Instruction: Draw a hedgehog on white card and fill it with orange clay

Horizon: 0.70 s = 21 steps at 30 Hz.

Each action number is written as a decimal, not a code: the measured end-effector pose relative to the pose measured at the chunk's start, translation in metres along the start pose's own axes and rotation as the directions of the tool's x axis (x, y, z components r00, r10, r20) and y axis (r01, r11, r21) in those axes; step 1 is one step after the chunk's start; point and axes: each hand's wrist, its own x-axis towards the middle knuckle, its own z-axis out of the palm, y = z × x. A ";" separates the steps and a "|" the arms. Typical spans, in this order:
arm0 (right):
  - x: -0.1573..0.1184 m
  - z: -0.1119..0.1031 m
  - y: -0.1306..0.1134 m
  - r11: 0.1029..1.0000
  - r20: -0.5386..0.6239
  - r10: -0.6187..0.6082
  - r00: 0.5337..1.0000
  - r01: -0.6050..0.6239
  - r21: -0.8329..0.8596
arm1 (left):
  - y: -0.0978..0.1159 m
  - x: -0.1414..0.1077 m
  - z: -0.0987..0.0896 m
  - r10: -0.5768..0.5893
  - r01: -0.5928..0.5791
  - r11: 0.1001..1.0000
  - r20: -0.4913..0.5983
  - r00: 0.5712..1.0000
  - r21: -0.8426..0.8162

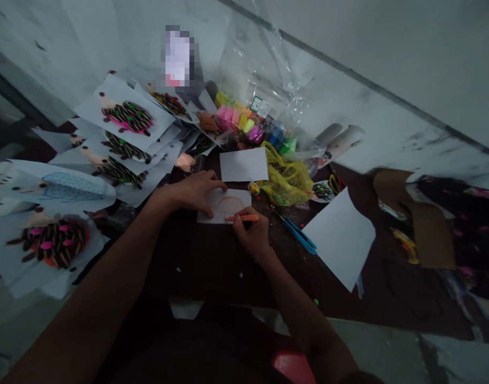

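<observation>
A small white paper [244, 201] lies on the dark table, bearing an orange drawing [229, 205] of a domed outline filled with fine marks. My left hand [196, 193] is open, its fingers and thumb spread over the paper's left side and pressing on it. An orange marker [250, 217] is gripped in my right hand [252, 234], its tip touching the paper at the lower edge of the drawing. Just behind stands a blank white sheet [244, 165]. Blue-handled scissors [298, 234] lie to the right of my right hand.
Left are stacked papers with seed-covered hedgehog pictures [128, 117] and a blue-drawn paper [72, 184]. At the back sit a clear bag of coloured clay [244, 120] and a yellow net bag [288, 181]. A large white sheet [342, 237] and brown cardboard [432, 234] lie right.
</observation>
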 end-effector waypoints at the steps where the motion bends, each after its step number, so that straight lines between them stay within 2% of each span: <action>1: 0.000 0.000 0.000 1.000 -0.002 0.004 1.000 -0.004 -0.005 | 0.000 0.000 0.000 -0.001 0.001 1.000 0.001 1.000 0.000; 15: 0.001 0.000 0.002 0.999 -0.013 -0.031 0.999 0.031 -0.012 | -0.001 0.000 0.001 0.001 -0.002 1.000 -0.011 1.000 -0.015; 21: 0.001 0.000 0.001 0.999 -0.017 -0.010 1.000 0.009 -0.036 | -0.001 0.000 0.001 0.003 -0.003 1.000 -0.007 1.000 -0.010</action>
